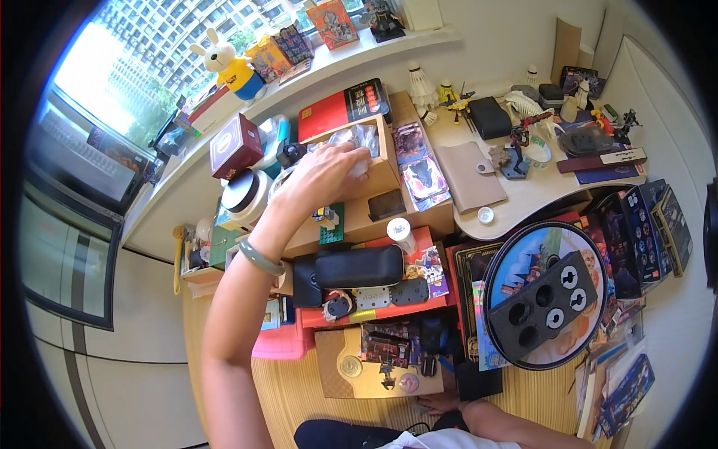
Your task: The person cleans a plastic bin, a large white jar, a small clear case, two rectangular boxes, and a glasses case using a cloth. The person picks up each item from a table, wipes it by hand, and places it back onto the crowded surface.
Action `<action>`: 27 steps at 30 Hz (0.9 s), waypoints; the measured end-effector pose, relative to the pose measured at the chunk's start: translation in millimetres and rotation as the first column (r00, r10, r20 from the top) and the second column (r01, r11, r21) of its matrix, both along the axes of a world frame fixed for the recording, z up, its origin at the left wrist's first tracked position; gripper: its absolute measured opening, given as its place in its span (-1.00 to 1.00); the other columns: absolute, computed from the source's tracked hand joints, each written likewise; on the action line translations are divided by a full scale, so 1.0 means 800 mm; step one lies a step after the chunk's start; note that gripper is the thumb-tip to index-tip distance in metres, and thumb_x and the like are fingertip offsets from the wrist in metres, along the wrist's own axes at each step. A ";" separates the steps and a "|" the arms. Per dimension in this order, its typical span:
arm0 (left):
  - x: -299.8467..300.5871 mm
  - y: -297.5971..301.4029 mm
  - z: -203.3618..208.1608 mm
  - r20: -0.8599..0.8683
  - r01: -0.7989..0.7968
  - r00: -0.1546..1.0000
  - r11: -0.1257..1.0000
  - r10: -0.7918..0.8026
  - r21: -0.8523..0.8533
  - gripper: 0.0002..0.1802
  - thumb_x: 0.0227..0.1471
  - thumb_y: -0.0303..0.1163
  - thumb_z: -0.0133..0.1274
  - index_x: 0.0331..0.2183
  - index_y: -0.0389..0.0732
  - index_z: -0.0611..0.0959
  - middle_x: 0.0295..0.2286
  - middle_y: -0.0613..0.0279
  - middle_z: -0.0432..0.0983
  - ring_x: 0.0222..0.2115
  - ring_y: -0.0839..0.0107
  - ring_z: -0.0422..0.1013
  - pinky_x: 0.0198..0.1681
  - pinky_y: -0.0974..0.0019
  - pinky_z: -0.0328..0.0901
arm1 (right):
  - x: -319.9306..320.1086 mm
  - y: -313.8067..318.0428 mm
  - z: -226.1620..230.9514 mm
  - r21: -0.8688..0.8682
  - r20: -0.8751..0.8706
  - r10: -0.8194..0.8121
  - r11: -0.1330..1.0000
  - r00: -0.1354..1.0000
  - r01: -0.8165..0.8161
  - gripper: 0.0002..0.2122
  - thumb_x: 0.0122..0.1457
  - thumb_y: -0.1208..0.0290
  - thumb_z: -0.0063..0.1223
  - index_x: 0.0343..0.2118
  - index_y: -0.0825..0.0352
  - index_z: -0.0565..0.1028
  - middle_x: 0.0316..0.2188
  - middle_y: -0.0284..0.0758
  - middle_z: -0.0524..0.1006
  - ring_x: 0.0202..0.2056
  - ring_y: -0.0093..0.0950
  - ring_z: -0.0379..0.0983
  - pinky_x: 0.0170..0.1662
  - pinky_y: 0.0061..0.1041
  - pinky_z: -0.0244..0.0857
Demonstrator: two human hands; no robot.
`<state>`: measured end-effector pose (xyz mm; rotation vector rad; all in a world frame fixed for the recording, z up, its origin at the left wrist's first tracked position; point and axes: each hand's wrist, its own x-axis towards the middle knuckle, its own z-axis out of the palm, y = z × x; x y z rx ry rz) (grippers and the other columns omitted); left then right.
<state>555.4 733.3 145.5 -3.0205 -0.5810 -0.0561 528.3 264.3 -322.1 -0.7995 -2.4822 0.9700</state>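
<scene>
The left hand [327,169], nearer the open box [381,178] than the right hand [437,402], is over its opening, fingers partly curled, grip not discernible; clear plastic bags [366,137] lie inside, just beyond the fingers.

White windowsill [426,39]: a white rabbit figure in yellow and blue [238,71] stands left of an orange cardboard box [332,24].
Pale curved-edge bench [516,213]: a tan leather-like folder [464,176] lies flat.
Black-rimmed round picture tray [516,254]: a dark grey foam block with round holes [535,309] rests across it.
Black oblong case [359,266]: beside a white cylindrical container [402,236].
</scene>
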 end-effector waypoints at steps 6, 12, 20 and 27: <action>-0.014 -0.001 0.001 -0.024 -0.034 0.999 0.999 0.035 0.029 -0.67 0.01 -0.25 0.10 -0.18 -0.19 0.54 -0.23 -0.02 0.48 -0.17 0.02 0.41 -0.09 0.12 0.30 | -0.009 -0.002 -0.029 -0.032 -0.120 0.022 0.999 0.993 -0.026 -0.45 0.10 0.10 0.00 0.04 0.43 0.28 0.05 -0.02 0.24 0.09 -0.06 0.20 0.14 -0.15 0.12; 0.022 -0.018 0.069 -0.216 -0.205 0.959 0.975 0.183 -0.084 -0.24 -0.26 0.06 0.31 -0.04 -0.10 0.49 -0.18 0.00 0.40 -0.08 0.08 0.36 -0.02 0.09 0.31 | -0.011 -0.012 -0.057 -0.160 -0.031 0.044 0.986 0.999 -0.048 -0.38 0.15 0.02 -0.07 0.13 0.42 0.22 0.13 0.07 0.17 0.15 0.00 0.11 0.18 -0.05 0.05; 0.141 0.073 0.053 -0.112 -0.505 0.853 0.860 0.510 0.068 -0.17 -0.10 0.41 -0.04 -0.30 -0.26 0.67 -0.29 0.05 0.58 -0.22 0.23 0.50 -0.15 0.17 0.40 | -0.008 0.000 -0.034 -0.097 -0.087 0.019 0.995 0.996 -0.028 -0.41 0.14 0.05 -0.05 0.10 0.42 0.24 0.11 0.04 0.19 0.12 -0.02 0.15 0.16 -0.08 0.08; 0.197 0.086 -0.033 -0.078 -0.543 0.822 0.816 0.565 0.198 -0.60 -0.19 -0.35 0.12 -0.22 -0.29 0.64 -0.18 -0.02 0.55 -0.15 0.10 0.49 -0.12 0.16 0.42 | -0.008 0.010 -0.032 -0.044 -0.137 -0.019 0.999 0.990 0.013 -0.45 0.12 0.08 -0.02 0.04 0.43 0.27 0.06 -0.01 0.22 0.09 -0.05 0.19 0.13 -0.13 0.12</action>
